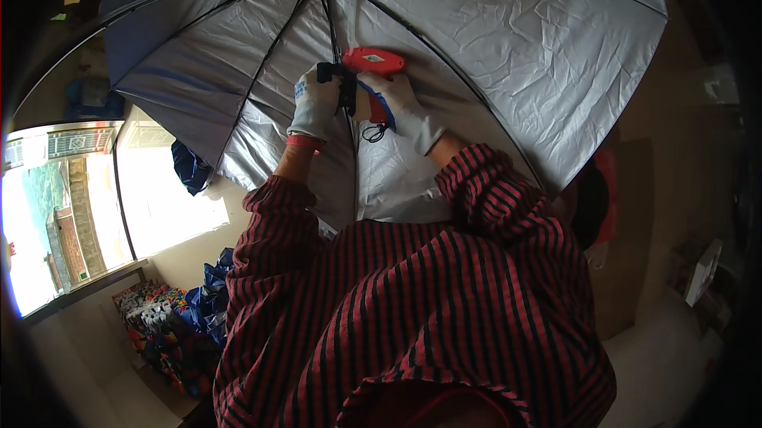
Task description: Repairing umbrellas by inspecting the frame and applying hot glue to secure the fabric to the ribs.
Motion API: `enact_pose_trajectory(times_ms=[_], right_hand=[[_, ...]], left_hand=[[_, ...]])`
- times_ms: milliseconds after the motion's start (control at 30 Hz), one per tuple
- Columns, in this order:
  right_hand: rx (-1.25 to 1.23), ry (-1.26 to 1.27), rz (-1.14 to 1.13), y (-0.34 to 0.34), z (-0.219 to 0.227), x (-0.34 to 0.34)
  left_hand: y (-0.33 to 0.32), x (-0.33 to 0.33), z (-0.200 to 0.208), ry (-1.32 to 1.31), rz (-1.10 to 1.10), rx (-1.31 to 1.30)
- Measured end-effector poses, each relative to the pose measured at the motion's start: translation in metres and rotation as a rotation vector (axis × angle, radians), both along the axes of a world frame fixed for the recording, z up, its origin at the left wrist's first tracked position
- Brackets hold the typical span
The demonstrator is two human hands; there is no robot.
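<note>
Over silver canopy [540, 55] | red tool [371, 60]: top beyond right hand [405, 111], seemingly gripped

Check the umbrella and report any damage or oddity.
The open umbrella shows no visible tear. Its silver lining is heavily wrinkled at the upper right, odd for spread fabric, perhaps just from folding. The ribs look bowed, but the fisheye lens may contribute.

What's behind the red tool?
Silver canopy shows around the red tool and the right hand. Whatever lies directly behind those two is covered and can't be seen.
</note>
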State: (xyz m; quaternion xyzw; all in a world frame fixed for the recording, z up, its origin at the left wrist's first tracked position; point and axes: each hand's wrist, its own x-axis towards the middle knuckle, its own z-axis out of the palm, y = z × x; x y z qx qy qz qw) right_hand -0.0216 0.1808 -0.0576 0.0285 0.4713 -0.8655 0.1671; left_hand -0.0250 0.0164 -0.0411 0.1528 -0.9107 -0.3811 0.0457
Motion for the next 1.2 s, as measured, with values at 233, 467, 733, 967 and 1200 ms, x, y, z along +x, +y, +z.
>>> enact_pose_trajectory(times_ms=[233,467,733,967,1200], right_hand=[[-0.226,-0.011,0.097,0.000,-0.011,-0.007],[-0.388,-0.235,0.187,0.000,-0.009,-0.019],[0.256,0.012,0.227,-0.007,-0.010,-0.034],[0.104,-0.288,0.094,0.020,-0.020,0.037],[0.444,-0.515,0.103,0.008,0.003,0.135]], left_hand=[[-0.007,0.000,0.005,-0.111,-0.001,0.159],[0.011,0.001,0.017,-0.091,-0.050,0.106],[0.004,0.000,0.007,-0.037,-0.079,-0.032],[0.010,0.037,0.037,-0.247,0.022,0.229],[-0.003,0.049,0.009,-0.492,-0.103,0.287]])
